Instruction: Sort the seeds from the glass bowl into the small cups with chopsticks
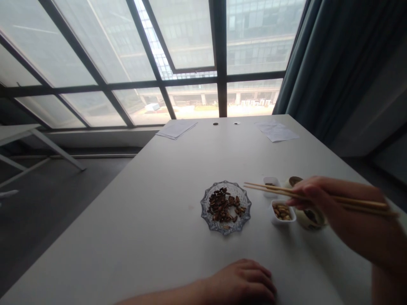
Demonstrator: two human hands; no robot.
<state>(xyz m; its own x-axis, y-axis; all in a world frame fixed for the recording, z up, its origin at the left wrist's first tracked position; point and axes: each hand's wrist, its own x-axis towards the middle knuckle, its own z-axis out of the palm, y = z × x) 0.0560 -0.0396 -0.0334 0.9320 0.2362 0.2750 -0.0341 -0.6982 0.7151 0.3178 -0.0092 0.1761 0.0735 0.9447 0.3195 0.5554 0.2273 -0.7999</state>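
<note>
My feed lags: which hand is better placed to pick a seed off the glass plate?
Likely the right hand: it holds chopsticks whose tips hover beside the glass plate. The left hand lies flat on the table, holding nothing.
</note>
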